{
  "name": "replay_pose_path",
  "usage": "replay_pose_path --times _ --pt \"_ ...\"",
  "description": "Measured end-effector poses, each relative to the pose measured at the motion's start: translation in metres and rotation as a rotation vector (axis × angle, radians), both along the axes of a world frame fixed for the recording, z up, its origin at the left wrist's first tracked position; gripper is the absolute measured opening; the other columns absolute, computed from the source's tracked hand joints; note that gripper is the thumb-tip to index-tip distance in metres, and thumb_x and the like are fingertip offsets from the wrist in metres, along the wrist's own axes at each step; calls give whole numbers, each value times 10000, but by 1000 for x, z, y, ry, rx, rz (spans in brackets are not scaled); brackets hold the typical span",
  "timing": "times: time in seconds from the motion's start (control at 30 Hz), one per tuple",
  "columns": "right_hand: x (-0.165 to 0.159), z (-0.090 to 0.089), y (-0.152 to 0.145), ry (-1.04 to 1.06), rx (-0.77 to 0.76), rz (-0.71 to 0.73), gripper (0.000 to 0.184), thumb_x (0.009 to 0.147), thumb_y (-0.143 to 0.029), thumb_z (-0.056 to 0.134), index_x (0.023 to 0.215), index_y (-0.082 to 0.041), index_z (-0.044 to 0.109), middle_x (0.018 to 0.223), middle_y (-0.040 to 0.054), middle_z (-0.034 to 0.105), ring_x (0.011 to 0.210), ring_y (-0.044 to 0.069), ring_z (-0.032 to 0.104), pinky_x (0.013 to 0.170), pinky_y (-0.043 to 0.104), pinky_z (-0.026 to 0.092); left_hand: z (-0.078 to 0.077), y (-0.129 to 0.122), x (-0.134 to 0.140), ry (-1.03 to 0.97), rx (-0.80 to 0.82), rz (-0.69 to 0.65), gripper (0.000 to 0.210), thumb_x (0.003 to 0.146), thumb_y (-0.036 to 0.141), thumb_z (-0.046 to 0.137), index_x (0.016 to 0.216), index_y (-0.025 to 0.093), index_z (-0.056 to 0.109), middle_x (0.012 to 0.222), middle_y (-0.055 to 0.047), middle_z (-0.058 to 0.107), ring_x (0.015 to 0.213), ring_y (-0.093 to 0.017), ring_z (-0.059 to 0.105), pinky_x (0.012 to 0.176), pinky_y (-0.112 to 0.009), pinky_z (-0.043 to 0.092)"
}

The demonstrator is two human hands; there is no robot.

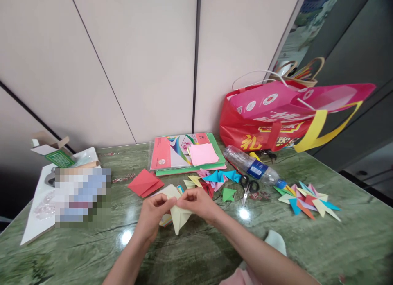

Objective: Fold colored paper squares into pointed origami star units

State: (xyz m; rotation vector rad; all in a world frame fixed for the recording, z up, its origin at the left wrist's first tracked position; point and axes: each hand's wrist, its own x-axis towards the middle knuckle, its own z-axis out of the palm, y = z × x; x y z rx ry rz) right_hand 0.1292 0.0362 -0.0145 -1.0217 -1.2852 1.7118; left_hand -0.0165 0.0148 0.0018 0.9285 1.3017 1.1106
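Note:
A cream sheet of folded origami paper [178, 220] is pinched between my two hands over the table. My left hand [153, 213] grips its left side with thumb and fingers. From the right, my right hand [198, 203] pinches it close to the left thumb, so the fingertips nearly meet. One pointed flap hangs down toward me. Partly hidden behind the hands lies a small stack of paper with coloured edges [166, 220]. Red paper squares [145, 182] rest just beyond my left hand. Folded blue pieces [221, 177] and a green folded piece [228, 194] lie past my right hand.
Black-handled scissors [247, 187] and a plastic bottle [254, 166] lie right of centre. A colourful folded-paper star [307, 199] sits further right. Paper packs [172, 152] lie at the back, beside a red bag [264, 121]. A white board [33, 223] and opened box [57, 152] are left.

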Motion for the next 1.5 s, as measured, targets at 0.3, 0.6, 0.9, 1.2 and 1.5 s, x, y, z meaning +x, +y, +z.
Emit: replay_pose_path --times 0.3,0.6,0.9,1.2,1.5 --pt "0 6 0 -16 -120 -28 122 574 -247 623 518 -160 557 478 -34 563 454 104 519 476 241 440 12 7 -17 -17 57 87 248 490 298 766 459 127 590 469 18 566 465 -88 479 479 -198 391" --pt "1 0 3 -26 -116 -35 164 574 -297 652 552 -148 586 525 -17 597 495 103 541 508 239 458 11 10 -22 -9 71 68 222 545 323 742 581 133 634 566 0 621 534 -113 536 536 -218 442" --pt "2 -3 6 -119 160 -118 280 642 -422 643 642 -143 629 593 -3 580 543 101 499 553 235 416 11 5 -11 157 130 -23 360 523 301 744 815 146 602 496 38 584 473 -129 548 477 -215 417" --pt "1 -2 0 1 3 30 234 597 -360 683 616 -137 614 540 -27 557 506 88 502 540 234 433 6 -1 -1 200 111 -238 581 565 244 708 1079 174 445 438 113 470 391 -77 430 412 -165 278" --pt "0 1 -1 -72 135 32 140 665 -269 607 607 -147 573 533 -37 513 485 79 458 489 210 383 6 -1 1 216 108 -320 585 589 227 685 1105 156 419 438 125 424 401 -59 363 420 -156 252"
